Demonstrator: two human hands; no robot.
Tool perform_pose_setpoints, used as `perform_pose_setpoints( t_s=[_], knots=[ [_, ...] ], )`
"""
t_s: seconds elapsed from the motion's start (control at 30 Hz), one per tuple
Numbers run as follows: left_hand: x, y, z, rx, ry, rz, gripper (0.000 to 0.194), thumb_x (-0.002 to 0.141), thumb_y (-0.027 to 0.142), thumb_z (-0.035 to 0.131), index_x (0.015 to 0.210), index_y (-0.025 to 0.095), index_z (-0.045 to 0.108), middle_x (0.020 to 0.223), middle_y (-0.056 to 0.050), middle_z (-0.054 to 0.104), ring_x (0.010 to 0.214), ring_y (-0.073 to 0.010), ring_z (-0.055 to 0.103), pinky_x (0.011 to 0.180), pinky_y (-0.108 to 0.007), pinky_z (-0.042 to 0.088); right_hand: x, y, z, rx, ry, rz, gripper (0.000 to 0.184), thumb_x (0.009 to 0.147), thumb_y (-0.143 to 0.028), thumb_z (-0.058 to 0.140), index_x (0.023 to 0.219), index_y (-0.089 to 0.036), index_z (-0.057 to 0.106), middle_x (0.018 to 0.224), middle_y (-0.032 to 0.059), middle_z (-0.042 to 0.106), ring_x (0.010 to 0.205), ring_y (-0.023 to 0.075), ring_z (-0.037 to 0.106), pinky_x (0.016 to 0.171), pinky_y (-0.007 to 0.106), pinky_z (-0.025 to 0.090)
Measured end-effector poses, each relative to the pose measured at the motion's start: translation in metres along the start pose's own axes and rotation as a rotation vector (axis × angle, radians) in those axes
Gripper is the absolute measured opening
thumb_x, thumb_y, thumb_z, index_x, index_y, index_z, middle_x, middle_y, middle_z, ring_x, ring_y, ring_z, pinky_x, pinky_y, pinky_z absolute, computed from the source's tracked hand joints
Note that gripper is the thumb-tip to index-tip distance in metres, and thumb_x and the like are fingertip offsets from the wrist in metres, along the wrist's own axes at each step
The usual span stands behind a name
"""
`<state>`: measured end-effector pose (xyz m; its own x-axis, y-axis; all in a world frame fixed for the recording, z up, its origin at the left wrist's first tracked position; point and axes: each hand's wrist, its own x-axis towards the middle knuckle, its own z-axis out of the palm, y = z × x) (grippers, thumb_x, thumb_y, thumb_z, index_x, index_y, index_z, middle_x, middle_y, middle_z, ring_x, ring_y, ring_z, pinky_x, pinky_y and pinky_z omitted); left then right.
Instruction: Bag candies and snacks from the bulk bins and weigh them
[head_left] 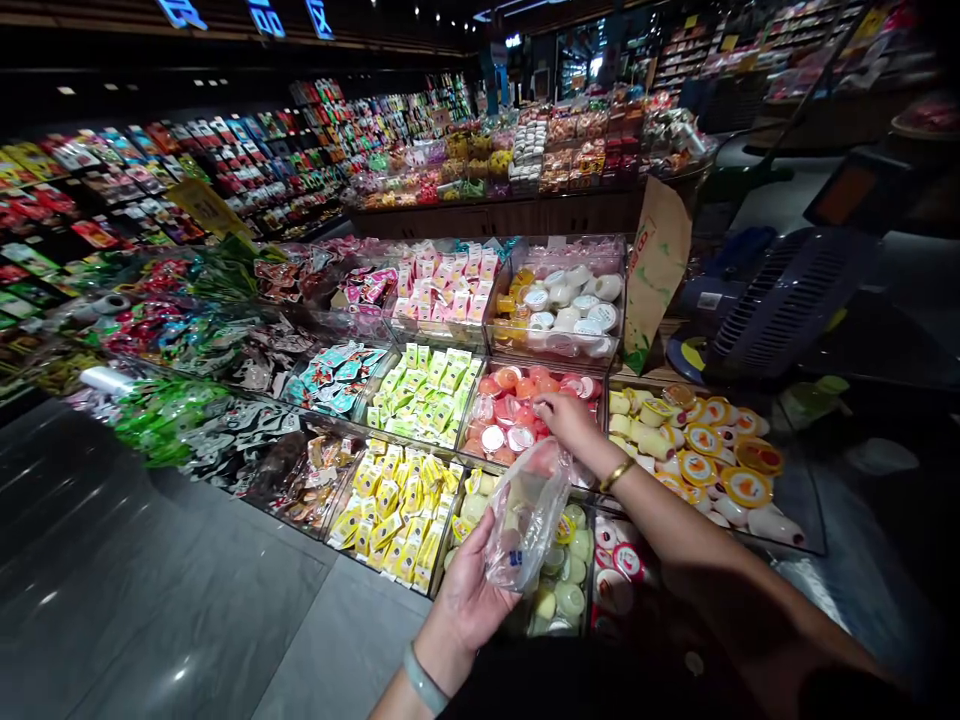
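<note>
My left hand is closed on a clear plastic bag, its thumb along the bag's near side. The bag hangs over the bins, its upper end just below my right hand. The fingers of my right hand are curled together above a bin of red and pink jelly cups. What they pinch, if anything, is hidden. Pale green jelly cups lie below the bag and show partly through it.
Yellow snack packets and green packets fill bins to the left. Orange-lidded jelly cups are at right, white-lidded cups behind. A cardboard piece stands near a dark fan. Grey floor tiles lie front left.
</note>
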<state>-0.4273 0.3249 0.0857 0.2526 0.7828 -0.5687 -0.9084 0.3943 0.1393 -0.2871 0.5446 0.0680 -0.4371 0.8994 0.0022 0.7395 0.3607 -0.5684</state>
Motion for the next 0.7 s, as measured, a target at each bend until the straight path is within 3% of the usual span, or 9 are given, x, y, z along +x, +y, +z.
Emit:
perform_pose_setpoints(
  t_s=[0.07, 0.17, 0.33, 0.47, 0.6, 0.7],
  knots=[
    [0.000, -0.002, 0.002, 0.016, 0.015, -0.002, 0.038, 0.094, 0.032, 0.060, 0.128, 0.017, 0.060, 0.086, -0.005, 0.073, 0.072, -0.0170, 0.070, 0.066, -0.027, 0.055, 0.017, 0.009, 0.001, -0.099, 0.051, 0.028, 0.032, 0.094, -0.019, 0.048, 0.120, -0.014, 0.066, 0.122, 0.0169, 0.063, 0.107, 0.0264, 0.061, 0.087, 0.033, 0.045],
    [-0.004, -0.004, 0.005, 0.009, 0.034, 0.006, 0.036, 0.095, 0.030, 0.057, 0.128, 0.015, 0.061, 0.092, -0.007, 0.075, 0.077, -0.0189, 0.071, 0.072, -0.030, 0.056, 0.028, 0.018, 0.005, -0.217, 0.061, 0.029, 0.032, 0.092, -0.014, 0.047, 0.117, -0.016, 0.068, 0.124, 0.0173, 0.061, 0.107, 0.0263, 0.059, 0.086, 0.032, 0.043],
    [-0.011, -0.007, 0.006, -0.003, 0.032, 0.007, 0.036, 0.097, 0.031, 0.053, 0.127, 0.015, 0.061, 0.100, -0.009, 0.075, 0.087, -0.0212, 0.072, 0.084, -0.034, 0.055, 0.025, 0.023, 0.011, -0.308, 0.066, -0.041, 0.030, 0.095, -0.015, 0.043, 0.112, -0.017, 0.067, 0.122, 0.0141, 0.064, 0.104, 0.0236, 0.057, 0.080, 0.029, 0.040],
    [-0.012, -0.010, 0.001, 0.007, 0.028, 0.009, 0.033, 0.096, 0.030, 0.054, 0.125, 0.016, 0.062, 0.095, -0.007, 0.075, 0.081, -0.0197, 0.071, 0.076, -0.031, 0.056, 0.018, 0.027, 0.009, -0.311, 0.109, -0.077, 0.030, 0.093, -0.010, 0.041, 0.107, -0.017, 0.067, 0.111, 0.0125, 0.068, 0.097, 0.0230, 0.060, 0.075, 0.029, 0.040],
    [-0.012, -0.009, -0.004, 0.064, -0.014, -0.012, 0.035, 0.095, 0.031, 0.056, 0.127, 0.017, 0.061, 0.077, -0.003, 0.071, 0.059, -0.0141, 0.066, 0.059, -0.024, 0.053, 0.001, 0.023, -0.015, -0.286, 0.232, -0.050, 0.026, 0.092, -0.011, 0.042, 0.100, -0.016, 0.065, 0.107, 0.0133, 0.067, 0.096, 0.0247, 0.060, 0.078, 0.032, 0.041],
    [-0.011, -0.005, -0.005, 0.103, -0.052, -0.035, 0.036, 0.096, 0.031, 0.054, 0.129, 0.017, 0.060, 0.077, -0.004, 0.070, 0.064, -0.0148, 0.067, 0.062, -0.025, 0.054, -0.035, 0.010, -0.045, -0.056, 0.439, -0.135, 0.017, 0.093, -0.015, 0.045, 0.094, -0.019, 0.061, 0.102, 0.0098, 0.066, 0.096, 0.0226, 0.059, 0.084, 0.032, 0.043]
  ],
)
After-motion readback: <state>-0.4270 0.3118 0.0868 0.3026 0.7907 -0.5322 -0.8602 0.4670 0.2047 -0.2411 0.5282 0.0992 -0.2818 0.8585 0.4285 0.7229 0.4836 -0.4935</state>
